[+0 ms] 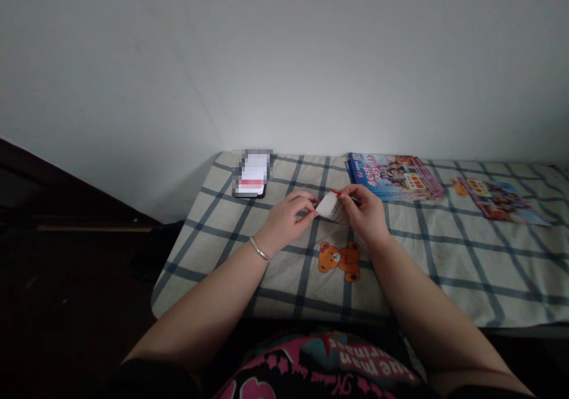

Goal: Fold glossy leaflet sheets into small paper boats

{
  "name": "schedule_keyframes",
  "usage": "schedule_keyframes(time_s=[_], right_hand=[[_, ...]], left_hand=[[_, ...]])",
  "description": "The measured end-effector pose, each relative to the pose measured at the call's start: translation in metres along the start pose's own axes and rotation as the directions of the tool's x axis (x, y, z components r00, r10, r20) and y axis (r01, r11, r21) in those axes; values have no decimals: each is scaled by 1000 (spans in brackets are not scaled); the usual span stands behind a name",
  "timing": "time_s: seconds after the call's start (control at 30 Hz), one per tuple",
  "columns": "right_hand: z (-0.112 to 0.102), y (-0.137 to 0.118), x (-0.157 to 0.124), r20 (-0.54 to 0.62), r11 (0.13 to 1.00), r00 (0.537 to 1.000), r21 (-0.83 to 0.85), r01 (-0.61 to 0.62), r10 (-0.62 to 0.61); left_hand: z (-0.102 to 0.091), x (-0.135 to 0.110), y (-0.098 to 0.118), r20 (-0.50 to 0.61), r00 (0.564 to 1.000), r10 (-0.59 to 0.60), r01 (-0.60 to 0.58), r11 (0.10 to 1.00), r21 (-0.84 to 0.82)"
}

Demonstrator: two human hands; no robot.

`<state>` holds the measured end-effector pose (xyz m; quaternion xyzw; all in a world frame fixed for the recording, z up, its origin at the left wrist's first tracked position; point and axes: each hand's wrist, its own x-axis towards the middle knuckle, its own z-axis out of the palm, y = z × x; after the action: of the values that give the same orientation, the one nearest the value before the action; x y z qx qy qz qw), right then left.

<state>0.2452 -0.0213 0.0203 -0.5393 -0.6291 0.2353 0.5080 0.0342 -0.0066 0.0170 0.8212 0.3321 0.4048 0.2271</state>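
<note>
My left hand point(287, 218) and my right hand point(367, 212) meet above a checked cloth point(444, 257) and both pinch a small folded piece of white paper with a red edge point(331, 205). The left fingers grip its left corner. Its right side is held by the right fingers. A silver bracelet point(259, 249) circles my left wrist.
A phone point(253, 174) with a lit screen lies at the cloth's far left corner. Colourful leaflets lie in a stack point(393, 176) at the far middle, with one more leaflet point(500, 200) to the right. An orange bear print point(340, 259) marks the cloth. A white wall rises behind, with dark floor at left.
</note>
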Motion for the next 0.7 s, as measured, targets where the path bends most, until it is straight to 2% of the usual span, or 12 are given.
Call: schedule_keyframes(time_s=[0.2, 0.3, 0.43, 0.7], right_hand=[[5, -5, -1, 25, 1000, 999, 3, -23, 23], [10, -8, -3, 105, 1000, 994, -25, 15, -12], [15, -9, -6, 203, 993, 978, -90, 73, -53], [20, 0, -7, 207, 989, 978, -130, 70, -42]], left_hand=[[3, -3, 1, -62, 990, -125, 120, 989, -86], [4, -3, 5, -123, 973, -196, 182, 977, -112], [4, -3, 10, -157, 969, -191, 180, 980, -81], [5, -5, 5, -149, 967, -208, 201, 978, -63]])
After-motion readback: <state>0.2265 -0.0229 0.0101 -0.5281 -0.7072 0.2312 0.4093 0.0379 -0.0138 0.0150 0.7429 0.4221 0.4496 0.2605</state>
